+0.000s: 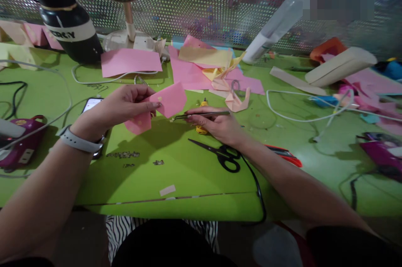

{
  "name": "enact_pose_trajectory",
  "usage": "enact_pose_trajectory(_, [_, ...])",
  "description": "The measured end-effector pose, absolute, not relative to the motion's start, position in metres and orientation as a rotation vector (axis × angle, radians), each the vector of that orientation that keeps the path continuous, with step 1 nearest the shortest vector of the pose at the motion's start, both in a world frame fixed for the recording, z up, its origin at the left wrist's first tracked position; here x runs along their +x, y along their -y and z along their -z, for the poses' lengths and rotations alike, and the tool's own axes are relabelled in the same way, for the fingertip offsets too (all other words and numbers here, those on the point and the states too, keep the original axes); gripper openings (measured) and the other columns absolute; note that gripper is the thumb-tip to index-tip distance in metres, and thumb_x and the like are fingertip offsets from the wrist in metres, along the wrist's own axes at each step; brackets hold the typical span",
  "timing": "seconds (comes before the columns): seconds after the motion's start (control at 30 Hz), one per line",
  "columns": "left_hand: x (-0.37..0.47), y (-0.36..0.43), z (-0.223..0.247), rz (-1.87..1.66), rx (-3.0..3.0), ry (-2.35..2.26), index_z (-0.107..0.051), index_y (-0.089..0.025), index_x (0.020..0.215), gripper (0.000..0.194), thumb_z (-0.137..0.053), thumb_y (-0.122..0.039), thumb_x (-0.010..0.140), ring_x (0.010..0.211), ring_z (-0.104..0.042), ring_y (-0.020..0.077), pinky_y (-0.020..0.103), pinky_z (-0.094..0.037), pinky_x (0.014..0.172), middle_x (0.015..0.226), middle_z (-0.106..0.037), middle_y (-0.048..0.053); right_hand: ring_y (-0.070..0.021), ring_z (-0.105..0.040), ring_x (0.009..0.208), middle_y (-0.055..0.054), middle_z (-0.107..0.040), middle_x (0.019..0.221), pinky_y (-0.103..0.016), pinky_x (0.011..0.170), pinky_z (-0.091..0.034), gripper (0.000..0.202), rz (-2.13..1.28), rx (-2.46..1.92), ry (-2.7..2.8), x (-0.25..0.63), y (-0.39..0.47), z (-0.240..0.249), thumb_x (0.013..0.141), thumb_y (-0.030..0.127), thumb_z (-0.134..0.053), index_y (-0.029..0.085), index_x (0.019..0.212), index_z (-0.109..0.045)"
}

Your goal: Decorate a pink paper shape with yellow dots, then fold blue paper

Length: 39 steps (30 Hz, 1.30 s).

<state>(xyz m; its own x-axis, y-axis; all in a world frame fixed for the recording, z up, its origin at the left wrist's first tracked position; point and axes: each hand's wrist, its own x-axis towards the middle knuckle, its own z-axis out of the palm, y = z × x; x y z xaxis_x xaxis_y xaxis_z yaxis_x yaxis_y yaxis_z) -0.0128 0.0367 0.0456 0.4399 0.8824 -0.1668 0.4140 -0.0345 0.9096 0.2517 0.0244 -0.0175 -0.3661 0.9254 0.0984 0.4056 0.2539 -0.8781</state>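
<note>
My left hand (133, 101) is closed on a folded piece of pink paper (171, 101) with small pale marks, held above the green table. Between the fingers of my right hand (216, 124) are grey tweezers (204, 114), their tip pointing left toward the paper. A tiny pale-yellow bit (172, 120) shows at the tweezer tip; whether it is gripped I cannot tell. Behind and partly under my right hand lies a yellow object (201, 129), mostly hidden. Black scissors (228, 158) lie just below this hand. Small dark bits (123, 155) are scattered in front of my left wrist.
A phone (92, 103) lies partly under my left forearm. A red cutter (284, 156) is beside my right forearm. Pink and yellow paper sheets (188, 66) are heaped at the back. A black bottle (69, 24) and a fan (128, 20) stand behind; cables (301, 118) cross the table.
</note>
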Motion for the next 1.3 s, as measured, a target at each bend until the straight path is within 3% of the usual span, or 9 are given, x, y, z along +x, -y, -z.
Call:
enact_pose_trajectory(0.33, [-0.012,-0.036,-0.042,-0.599,1.666,-1.135,-0.069,-0.017,0.087,0.017,-0.067,-0.033,0.082,0.063,-0.057,0.0097,0.018,-0.040,0.052,0.078,-0.068,0.003,-0.0208,-0.073,0.091,-0.005,-0.077,0.096,-0.039,0.084,-0.061,0.028,-1.123,-1.130,1.797,0.250,-0.021,0.025,0.085,0.046,-0.067,0.024,0.099,-0.075])
enact_pose_trajectory(0.8, [-0.015,-0.038,-0.036,-0.556,1.633,-1.175,-0.069,-0.018,0.086,0.019,-0.066,-0.037,0.082,0.054,-0.051,0.0079,0.020,-0.035,0.046,0.072,-0.065,0.002,-0.0196,-0.075,0.085,-0.004,-0.077,0.091,-0.032,0.075,-0.064,0.019,-1.087,-1.060,1.754,0.258,0.003,0.003,0.088,0.035,-0.067,0.023,0.100,-0.074])
enact_pose_trajectory(1.07, [-0.007,-0.033,-0.038,-0.508,1.577,-1.123,-0.068,-0.017,0.088,0.019,-0.068,-0.034,0.081,0.057,-0.053,0.0073,0.017,-0.036,0.049,0.075,-0.066,0.001,-0.0170,-0.075,0.083,-0.002,-0.078,0.098,-0.027,0.070,-0.062,0.021,-0.565,-0.841,2.021,0.252,0.022,-0.022,0.090,0.019,-0.063,0.024,0.107,-0.073])
enact_pose_trajectory(1.3, [-0.004,-0.029,-0.040,-0.416,1.600,-1.104,-0.072,-0.017,0.091,0.022,-0.068,-0.035,0.080,0.061,-0.053,0.0091,0.019,-0.035,0.051,0.079,-0.067,0.003,-0.0161,-0.075,0.085,-0.003,-0.077,0.100,-0.023,0.075,-0.062,0.027,-0.400,-0.736,2.141,0.249,0.021,-0.017,0.089,0.014,-0.063,0.023,0.113,-0.072])
